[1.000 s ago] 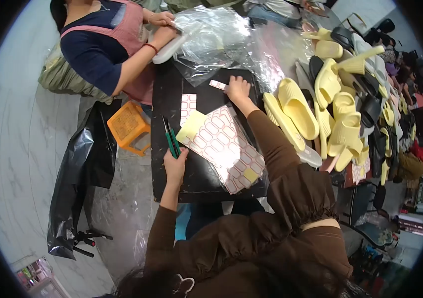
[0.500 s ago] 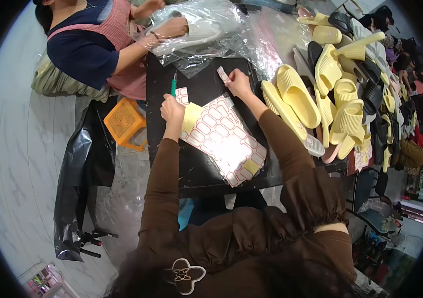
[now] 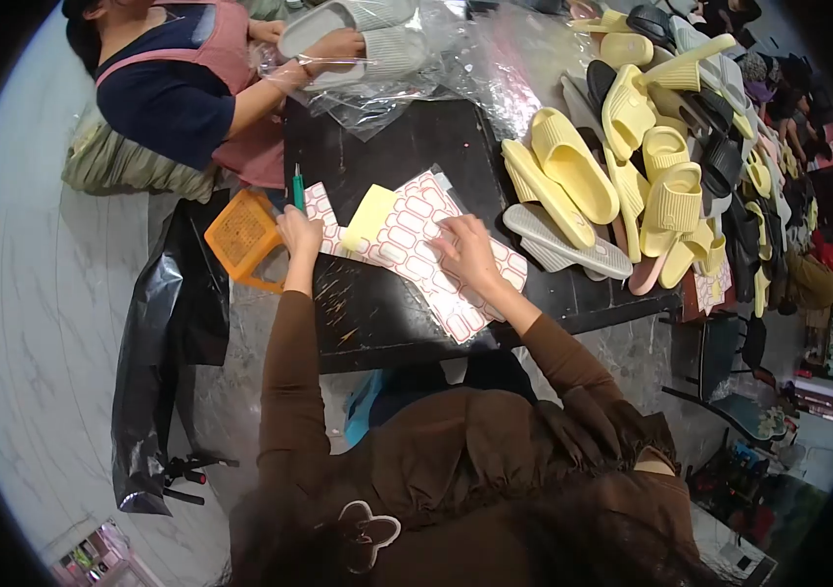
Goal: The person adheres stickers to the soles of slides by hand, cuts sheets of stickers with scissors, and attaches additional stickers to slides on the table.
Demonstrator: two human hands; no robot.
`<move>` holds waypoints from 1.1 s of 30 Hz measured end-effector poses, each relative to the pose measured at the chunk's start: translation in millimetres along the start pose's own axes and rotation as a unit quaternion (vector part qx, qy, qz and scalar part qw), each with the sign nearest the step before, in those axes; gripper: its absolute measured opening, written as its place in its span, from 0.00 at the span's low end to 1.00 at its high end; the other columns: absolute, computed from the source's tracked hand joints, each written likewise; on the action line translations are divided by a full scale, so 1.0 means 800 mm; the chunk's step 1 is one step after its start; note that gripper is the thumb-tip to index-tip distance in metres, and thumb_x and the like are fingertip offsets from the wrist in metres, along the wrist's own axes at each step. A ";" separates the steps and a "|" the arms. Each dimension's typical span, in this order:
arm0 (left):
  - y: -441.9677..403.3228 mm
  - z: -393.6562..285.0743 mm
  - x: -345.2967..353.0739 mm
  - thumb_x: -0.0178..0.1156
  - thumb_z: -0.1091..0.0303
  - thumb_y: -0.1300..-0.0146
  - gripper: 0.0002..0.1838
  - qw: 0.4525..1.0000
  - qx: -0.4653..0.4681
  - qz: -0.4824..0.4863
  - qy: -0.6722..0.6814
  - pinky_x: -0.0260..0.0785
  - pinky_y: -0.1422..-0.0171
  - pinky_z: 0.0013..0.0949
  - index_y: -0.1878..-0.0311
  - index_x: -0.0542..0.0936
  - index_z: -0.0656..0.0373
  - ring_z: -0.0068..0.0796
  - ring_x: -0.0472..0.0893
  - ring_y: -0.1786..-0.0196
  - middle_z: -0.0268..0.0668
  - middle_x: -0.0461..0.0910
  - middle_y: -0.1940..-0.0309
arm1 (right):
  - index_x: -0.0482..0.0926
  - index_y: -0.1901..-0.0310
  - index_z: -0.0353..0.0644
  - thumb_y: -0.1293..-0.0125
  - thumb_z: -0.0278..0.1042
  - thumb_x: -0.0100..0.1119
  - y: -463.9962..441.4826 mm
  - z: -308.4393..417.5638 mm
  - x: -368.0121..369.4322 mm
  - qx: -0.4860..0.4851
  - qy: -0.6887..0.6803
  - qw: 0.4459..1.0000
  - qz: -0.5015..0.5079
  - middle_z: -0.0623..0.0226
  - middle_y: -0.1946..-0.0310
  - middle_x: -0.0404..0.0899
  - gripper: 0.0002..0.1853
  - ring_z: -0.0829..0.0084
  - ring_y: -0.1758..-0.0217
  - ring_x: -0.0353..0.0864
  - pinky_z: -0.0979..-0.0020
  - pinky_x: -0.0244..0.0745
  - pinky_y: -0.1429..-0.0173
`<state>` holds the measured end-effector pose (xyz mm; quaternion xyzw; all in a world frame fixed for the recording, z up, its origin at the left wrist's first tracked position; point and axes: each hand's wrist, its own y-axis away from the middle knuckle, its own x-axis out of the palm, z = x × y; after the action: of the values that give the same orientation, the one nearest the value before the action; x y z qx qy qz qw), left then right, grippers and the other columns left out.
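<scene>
My left hand [image 3: 301,235] is closed round a slim green pen-like tool [image 3: 298,186], its tip pointing away from me, at the left edge of the black table [image 3: 387,338]. Beside that hand lies a small piece of label sheet [image 3: 321,207]. My right hand [image 3: 473,256] rests on a stack of white label sheets [image 3: 416,230] printed with red-outlined boxes, fingers bent but apart, nothing visible in them. A yellow paper [image 3: 370,213] lies at the stack's left side. What is under my right palm is hidden.
Yellow slippers [image 3: 573,166] and grey slippers [image 3: 568,243] are piled along the right. Across the table a co-worker [image 3: 172,108] handles grey slippers [image 3: 392,54] over clear plastic bags [image 3: 368,112]. An orange stool [image 3: 240,235] and a black bag [image 3: 167,342] stand left.
My right hand has come down towards me onto the sheets; the small strip it held no longer shows. My left hand has moved left with the green tool. The co-worker's slippers have shifted.
</scene>
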<state>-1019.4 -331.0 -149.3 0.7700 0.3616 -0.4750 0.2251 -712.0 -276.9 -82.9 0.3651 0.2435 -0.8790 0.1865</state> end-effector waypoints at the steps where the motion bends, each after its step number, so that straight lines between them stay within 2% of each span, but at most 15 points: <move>1: 0.006 0.003 -0.004 0.69 0.71 0.48 0.21 1.000 -0.004 -0.004 0.000 0.70 0.42 0.52 0.55 0.73 0.72 0.62 0.75 0.48 0.60 0.76 0.55 | 0.80 0.55 0.35 0.41 0.32 0.65 -0.001 0.002 0.014 0.036 -0.082 0.994 0.055 0.53 0.63 0.76 0.14 0.53 0.57 0.77 0.59 0.72 0.51; 2: 0.010 0.007 -0.001 0.70 0.70 0.49 0.21 0.999 -0.008 -0.018 0.040 0.70 0.43 0.52 0.55 0.74 0.71 0.61 0.76 0.49 0.59 0.76 0.55 | 0.80 0.54 0.35 0.40 0.33 0.64 -0.007 0.006 0.025 0.069 -0.160 0.979 0.110 0.52 0.61 0.77 0.15 0.53 0.56 0.78 0.59 0.72 0.51; 4: 0.019 0.011 0.001 0.72 0.69 0.50 0.22 0.992 -0.017 -0.045 0.119 0.69 0.45 0.50 0.56 0.75 0.70 0.59 0.76 0.50 0.58 0.76 0.56 | 0.80 0.53 0.35 0.40 0.34 0.64 -0.032 0.033 0.057 0.055 -0.184 0.964 0.185 0.52 0.56 0.77 0.16 0.52 0.53 0.78 0.59 0.73 0.49; 8: 0.048 0.022 -0.020 0.72 0.68 0.50 0.20 0.974 -0.056 -0.123 0.180 0.69 0.48 0.47 0.57 0.76 0.67 0.54 0.78 0.54 0.52 0.77 0.60 | 0.77 0.48 0.36 0.42 0.34 0.65 -0.089 0.075 0.164 -0.129 -0.110 0.979 0.113 0.48 0.50 0.75 0.20 0.51 0.44 0.74 0.60 0.74 0.43; 9: 0.057 0.027 -0.025 0.72 0.68 0.50 0.20 0.974 -0.057 -0.128 0.178 0.69 0.48 0.47 0.57 0.76 0.67 0.54 0.78 0.54 0.52 0.77 0.60 | 0.77 0.48 0.36 0.42 0.34 0.65 -0.101 0.089 0.177 -0.133 -0.112 0.978 0.114 0.48 0.50 0.75 0.20 0.51 0.44 0.74 0.60 0.74 0.43; 12: 0.086 0.058 -0.035 0.72 0.69 0.48 0.18 0.954 -0.090 -0.113 0.262 0.69 0.51 0.43 0.60 0.75 0.65 0.46 0.78 0.59 0.44 0.77 0.65 | 0.76 0.46 0.35 0.39 0.33 0.61 -0.130 0.124 0.214 -0.079 0.004 0.992 0.096 0.46 0.48 0.74 0.20 0.50 0.41 0.72 0.57 0.73 0.42; 16: 0.133 0.057 -0.052 0.70 0.72 0.45 0.15 0.946 -0.098 -0.077 0.299 0.73 0.58 0.36 0.60 0.74 0.65 0.33 0.81 0.65 0.40 0.79 0.67 | 0.73 0.42 0.37 0.46 0.34 0.69 -0.162 0.142 0.275 0.051 0.099 0.991 0.075 0.43 0.45 0.73 0.29 0.50 0.38 0.71 0.54 0.70 0.38; 19: 0.164 0.049 -0.036 0.68 0.75 0.42 0.12 0.813 -0.152 -0.022 0.561 0.76 0.63 0.30 0.60 0.74 0.65 0.25 0.81 0.68 0.37 0.80 0.67 | 0.73 0.41 0.39 0.45 0.38 0.68 -0.192 0.137 0.317 0.225 -0.011 0.955 0.194 0.44 0.44 0.71 0.29 0.51 0.38 0.72 0.55 0.69 0.37; 20: 0.167 0.043 -0.030 0.68 0.75 0.42 0.12 0.812 -0.156 -0.018 0.561 0.76 0.63 0.30 0.60 0.74 0.65 0.25 0.81 0.68 0.37 0.80 0.67 | 0.73 0.41 0.39 0.45 0.38 0.68 -0.189 0.134 0.310 0.229 -0.008 0.953 0.197 0.44 0.44 0.71 0.29 0.51 0.38 0.72 0.55 0.69 0.37; 23: 0.147 0.015 -0.013 0.66 0.76 0.40 0.11 0.817 -0.158 0.013 0.555 0.78 0.65 0.25 0.60 0.73 0.65 0.21 0.81 0.68 0.36 0.80 0.66 | 0.81 0.51 0.43 0.33 0.36 0.55 -0.198 0.138 0.274 0.139 0.141 0.964 0.177 0.46 0.44 0.70 0.13 0.54 0.43 0.77 0.55 0.73 0.43; 26: 0.140 -0.009 0.000 0.68 0.75 0.42 0.14 0.833 -0.190 0.041 0.518 0.77 0.60 0.31 0.58 0.73 0.68 0.30 0.83 0.65 0.40 0.80 0.66 | 0.84 0.57 0.44 0.38 0.39 0.62 -0.202 0.127 0.233 0.046 0.167 0.977 0.123 0.46 0.48 0.73 0.11 0.49 0.47 0.79 0.51 0.72 0.42; 27: 0.139 -0.010 0.006 0.68 0.74 0.42 0.14 0.892 -0.155 0.004 0.425 0.76 0.60 0.32 0.59 0.73 0.67 0.31 0.83 0.64 0.39 0.80 0.66 | 0.84 0.57 0.44 0.38 0.39 0.62 -0.208 0.108 0.247 0.044 0.166 0.977 0.123 0.46 0.48 0.73 0.11 0.49 0.47 0.79 0.51 0.72 0.42; 29: 0.135 -0.014 0.015 0.68 0.72 0.42 0.13 0.970 -0.077 -0.065 0.221 0.75 0.58 0.35 0.61 0.73 0.66 0.32 0.83 0.63 0.39 0.79 0.66 | 0.84 0.57 0.41 0.45 0.38 0.70 -0.235 0.068 0.265 0.110 -0.049 0.991 0.064 0.48 0.49 0.73 0.15 0.46 0.45 0.77 0.51 0.72 0.42; 31: 0.131 -0.014 0.018 0.69 0.72 0.44 0.15 0.969 -0.071 -0.076 0.224 0.73 0.56 0.37 0.59 0.74 0.67 0.37 0.82 0.61 0.42 0.79 0.65 | 0.84 0.55 0.39 0.48 0.31 0.70 -0.256 0.033 0.239 0.079 -0.098 0.992 0.000 0.49 0.55 0.82 0.17 0.53 0.55 0.84 0.62 0.78 0.50; 33: 0.129 -0.016 0.019 0.70 0.72 0.46 0.18 0.966 -0.055 -0.103 0.231 0.71 0.51 0.42 0.57 0.75 0.69 0.47 0.80 0.58 0.48 0.78 0.64 | 0.82 0.51 0.35 0.49 0.26 0.70 -0.262 0.048 0.139 0.106 -0.165 0.980 0.017 0.52 0.56 0.83 0.20 0.61 0.55 0.84 0.65 0.78 0.50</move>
<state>-928.0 -382.9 -156.6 0.8041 0.5065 -0.2841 0.1269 -913.1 -145.0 -79.2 0.2365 0.1088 -0.9448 0.1991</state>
